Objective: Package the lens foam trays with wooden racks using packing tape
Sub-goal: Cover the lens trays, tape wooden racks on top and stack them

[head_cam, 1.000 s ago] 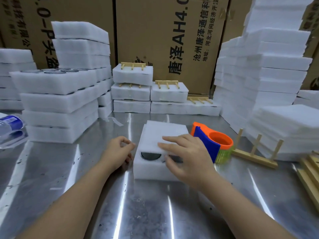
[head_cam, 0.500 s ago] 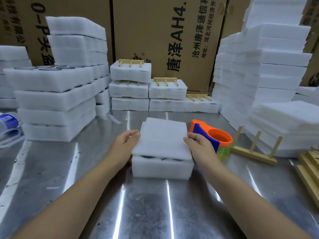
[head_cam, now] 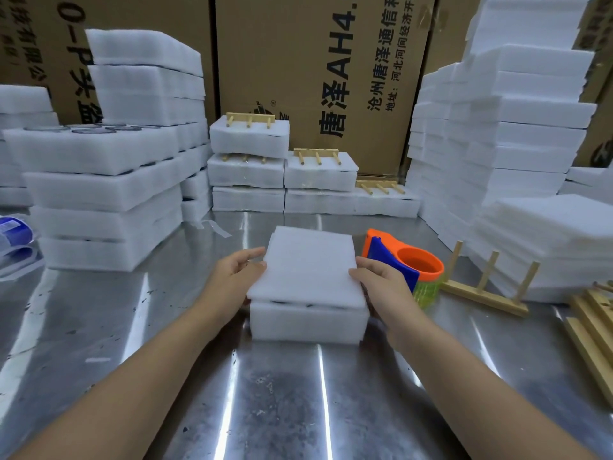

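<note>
A white lens foam tray (head_cam: 308, 323) sits on the steel table in front of me. A thin white foam cover sheet (head_cam: 308, 267) lies on top of it, slightly askew, hiding the lenses. My left hand (head_cam: 229, 280) pinches the sheet's left edge. My right hand (head_cam: 381, 283) holds the sheet's right edge with curled fingers. An orange and blue tape dispenser (head_cam: 404, 263) with a greenish roll stands just right of the tray. A wooden rack (head_cam: 487, 287) with upright pegs lies further right.
Tall stacks of foam trays (head_cam: 99, 180) stand at left and foam sheets (head_cam: 517, 134) at right. Taped packages topped with wooden racks (head_cam: 248, 137) line the back before cardboard boxes. More racks (head_cam: 593, 330) lie at the right edge. A blue-labelled bag (head_cam: 13, 227) lies at left.
The foam cover sheet came down over the open tray and hid the dark lenses. Both hands moved from the tray's top to the sheet's side edges.
</note>
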